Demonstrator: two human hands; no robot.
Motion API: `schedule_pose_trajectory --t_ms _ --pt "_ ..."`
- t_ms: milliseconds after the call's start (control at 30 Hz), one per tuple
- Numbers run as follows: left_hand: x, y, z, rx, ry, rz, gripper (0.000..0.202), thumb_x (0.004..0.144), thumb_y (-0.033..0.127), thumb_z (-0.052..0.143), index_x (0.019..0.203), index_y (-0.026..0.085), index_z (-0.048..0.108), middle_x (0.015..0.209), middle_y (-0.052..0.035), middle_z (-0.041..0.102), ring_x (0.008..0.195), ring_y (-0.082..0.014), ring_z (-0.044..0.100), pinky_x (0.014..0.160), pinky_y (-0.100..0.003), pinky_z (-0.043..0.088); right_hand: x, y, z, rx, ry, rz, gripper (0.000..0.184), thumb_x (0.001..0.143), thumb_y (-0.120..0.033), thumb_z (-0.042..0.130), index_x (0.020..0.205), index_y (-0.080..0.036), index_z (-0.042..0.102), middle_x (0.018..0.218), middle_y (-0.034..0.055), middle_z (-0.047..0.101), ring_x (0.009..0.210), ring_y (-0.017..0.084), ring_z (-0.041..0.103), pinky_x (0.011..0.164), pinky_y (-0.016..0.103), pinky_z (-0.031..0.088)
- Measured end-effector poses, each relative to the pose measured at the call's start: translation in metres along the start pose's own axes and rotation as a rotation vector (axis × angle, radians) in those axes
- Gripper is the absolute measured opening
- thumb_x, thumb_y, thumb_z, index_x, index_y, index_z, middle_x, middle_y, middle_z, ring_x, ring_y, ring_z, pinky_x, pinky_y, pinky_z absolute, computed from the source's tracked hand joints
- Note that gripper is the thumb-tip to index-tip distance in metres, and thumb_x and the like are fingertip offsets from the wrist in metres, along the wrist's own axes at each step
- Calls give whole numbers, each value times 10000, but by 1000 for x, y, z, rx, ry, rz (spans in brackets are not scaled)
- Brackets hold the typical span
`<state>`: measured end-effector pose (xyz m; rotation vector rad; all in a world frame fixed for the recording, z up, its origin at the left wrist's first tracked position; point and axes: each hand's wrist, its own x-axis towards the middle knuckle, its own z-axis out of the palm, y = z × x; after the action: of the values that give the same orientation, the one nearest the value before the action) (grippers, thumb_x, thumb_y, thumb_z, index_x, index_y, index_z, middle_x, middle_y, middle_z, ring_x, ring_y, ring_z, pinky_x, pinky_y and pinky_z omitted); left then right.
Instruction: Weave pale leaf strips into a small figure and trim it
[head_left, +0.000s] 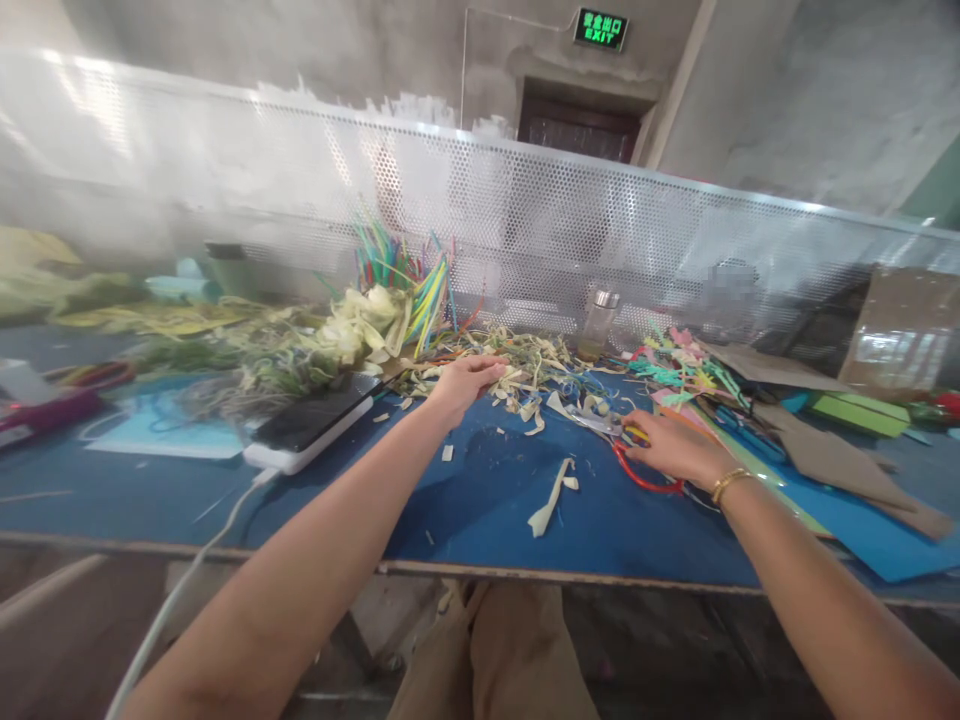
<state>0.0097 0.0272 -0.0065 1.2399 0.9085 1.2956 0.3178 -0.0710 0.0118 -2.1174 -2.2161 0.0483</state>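
My left hand (466, 388) is over a heap of pale, dry plant scraps (525, 365), fingers drawn together and pointing right. Whether a scrap is pinched in them is hidden. To the right, my right hand (671, 445) has its fingers closed around the handle of a pair of scissors (598, 421), whose blades point left toward the heap. A red handle loop shows below the hand, and yellow shows at the fingertips. In front of the hands, a pale cut strip (553, 500) lies on the blue table (480, 525).
A black-topped white device (311, 420) with a cable sits left, before piled husks (375, 315) and coloured pipe cleaners (427, 290). A glass bottle (598, 325) stands behind the scraps. Paper flowers (690, 360) and cardboard pieces (847, 460) lie right. A perforated metal screen (487, 200) borders the back.
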Motion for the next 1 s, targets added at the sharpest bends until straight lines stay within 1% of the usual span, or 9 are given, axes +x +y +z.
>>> schedule_pose_trajectory --t_ms 100,167,233,300,500,633,767,867,1000 --pt "-2 0 3 49 -57 49 269 623 317 799 858 195 755 540 37 538 476 -61 387 457 -208 271 -1 -11 -5 -213 4 32 243 801 -343 602 953 -218 746 994 141 730 976 328 661 771 377 462" --pt "-4 1 4 83 -72 74 277 616 331 799 853 194 756 524 43 524 470 -64 366 457 -216 256 2 -30 -9 -215 119 53 254 819 -390 592 782 -205 761 864 156 734 920 323 667 753 382 453" --pt "-5 2 5 114 -87 104 268 616 330 798 839 188 755 520 45 523 471 -64 363 466 -220 261 9 -54 -9 37 255 -72 291 845 -462 564 853 -245 758 923 105 741 930 284 660 777 368 456" --pt "-7 3 5 132 -110 133 254 621 321 796 830 182 752 533 43 542 486 -67 387 488 -220 288 22 -80 -2 412 216 -172 300 793 -509 631 909 -257 747 987 71 735 937 249 660 792 340 474" --pt "-8 4 7 90 -135 157 337 595 312 816 890 176 725 698 -1 659 606 -99 525 559 -219 366 63 -139 29 1300 97 -102 390 598 -322 799 921 -163 649 884 65 714 801 169 654 702 283 490" --pt "-5 2 7 6 -35 144 390 639 435 783 922 184 686 773 -10 669 630 -99 567 533 -205 347 73 -149 31 1490 163 -131 364 558 -334 801 836 -181 623 834 26 694 786 151 632 671 260 464" --pt "-7 1 8 60 -47 -49 477 693 625 664 784 158 654 740 -52 675 619 -134 616 488 -217 312 82 -155 25 1605 257 -157 353 557 -329 798 827 -192 617 842 12 690 808 140 620 694 250 460" --pt "-10 0 8 87 -144 -53 420 660 563 730 715 157 639 691 -44 672 600 -117 591 493 -211 307 91 -160 26 1712 238 -138 356 550 -350 819 782 -197 595 754 -14 664 715 118 601 647 240 461" --pt "-9 -3 6 38 -148 17 306 609 413 804 702 164 653 656 -9 657 597 -98 552 515 -209 319 100 -161 34 1932 132 -125 351 521 -299 851 706 -202 568 620 -54 608 567 90 542 568 235 452"
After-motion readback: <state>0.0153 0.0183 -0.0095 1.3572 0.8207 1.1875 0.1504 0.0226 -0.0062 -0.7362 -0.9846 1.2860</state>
